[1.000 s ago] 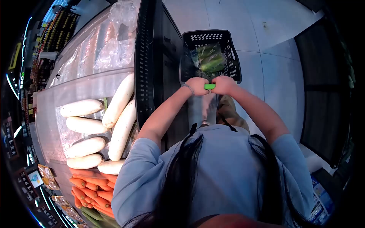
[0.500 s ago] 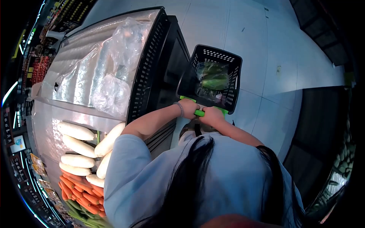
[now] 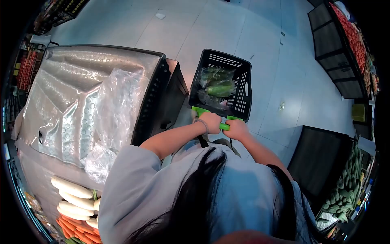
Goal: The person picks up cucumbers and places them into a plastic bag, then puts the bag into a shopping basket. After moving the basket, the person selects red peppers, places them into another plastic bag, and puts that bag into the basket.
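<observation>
Pale tiled floor (image 3: 260, 44) carries a black cart basket (image 3: 243, 87) holding bagged green vegetables (image 3: 219, 87). Left of it, a black-sided produce stand (image 3: 160, 95) with a dimpled metal top (image 3: 77, 105) bears crumpled clear plastic (image 3: 118, 110). Lower down lie white radishes (image 3: 71, 189) and carrots (image 3: 75, 232).

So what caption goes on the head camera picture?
Both hands, left and right, grip the green handle of a black basket holding bagged greens.
</observation>
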Tool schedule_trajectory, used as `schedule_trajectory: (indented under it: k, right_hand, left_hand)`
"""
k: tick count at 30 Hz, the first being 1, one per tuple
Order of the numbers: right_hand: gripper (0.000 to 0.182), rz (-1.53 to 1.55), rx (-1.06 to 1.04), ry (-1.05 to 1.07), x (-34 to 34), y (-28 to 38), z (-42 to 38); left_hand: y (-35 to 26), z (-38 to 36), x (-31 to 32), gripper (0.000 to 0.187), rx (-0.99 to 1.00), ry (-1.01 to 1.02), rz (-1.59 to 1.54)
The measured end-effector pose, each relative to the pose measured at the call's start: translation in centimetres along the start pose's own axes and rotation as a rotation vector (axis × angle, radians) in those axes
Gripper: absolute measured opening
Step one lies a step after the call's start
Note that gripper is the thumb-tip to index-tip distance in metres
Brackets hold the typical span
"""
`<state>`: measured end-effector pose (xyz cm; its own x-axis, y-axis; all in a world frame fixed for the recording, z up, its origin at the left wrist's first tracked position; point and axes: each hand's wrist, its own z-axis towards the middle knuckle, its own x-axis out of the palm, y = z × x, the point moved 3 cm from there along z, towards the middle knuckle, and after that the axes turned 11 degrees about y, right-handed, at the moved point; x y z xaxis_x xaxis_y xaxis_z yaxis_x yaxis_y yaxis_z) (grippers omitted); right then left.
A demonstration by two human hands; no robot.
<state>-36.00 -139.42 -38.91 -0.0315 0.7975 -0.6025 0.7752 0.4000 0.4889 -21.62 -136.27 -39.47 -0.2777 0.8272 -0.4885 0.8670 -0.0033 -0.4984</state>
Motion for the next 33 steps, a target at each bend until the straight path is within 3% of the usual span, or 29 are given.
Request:
schedule_trajectory:
  k: [8, 17, 23, 24, 28, 30, 31, 33]
  right_hand:
    - [0.026, -0.235, -0.168, 0.132, -9.7, -7.4, 8.5]
    - [0.029, -0.544, -0.276, 0.245, -26.3, -10.6, 16.8]
    - [0.030, -0.716, -0.506, 0.294, -37.6, -8.8, 29.9]
    - [0.031, -0.768, -0.469, 0.341, -42.5, -7.8, 25.8]
    - [0.030, -0.827, -0.554, 0.369, -45.3, -3.3, 34.9]
    - [0.030, -0.890, -0.583, 0.406, -47.0, 0.2, 38.6]
    - [0.030, -0.934, -0.534, 0.432, -51.2, 1.1, 35.4]
    - [0.030, -0.956, -0.581, 0.446, -51.6, 3.7, 40.3]
  left_hand:
    - [0.6, 8.7, -8.3, 0.031, -0.107, 0.053, -0.274]
    - [0.3, 16.3, -20.0, 0.030, -0.099, -0.136, -0.559]
    - [6.0, 19.0, -31.6, 0.029, -0.206, -0.401, -0.663]
    - [1.7, 17.1, -35.1, 0.029, -0.178, -0.444, -0.697]
    - [8.8, 17.4, -39.5, 0.029, -0.314, -0.589, -0.762]
    - [12.8, 17.8, -41.5, 0.030, -0.336, -0.562, -0.785]
    - [9.6, 16.0, -44.4, 0.031, -0.271, -0.554, -0.793]
    - [13.5, 15.0, -46.7, 0.032, -0.302, -0.567, -0.824]
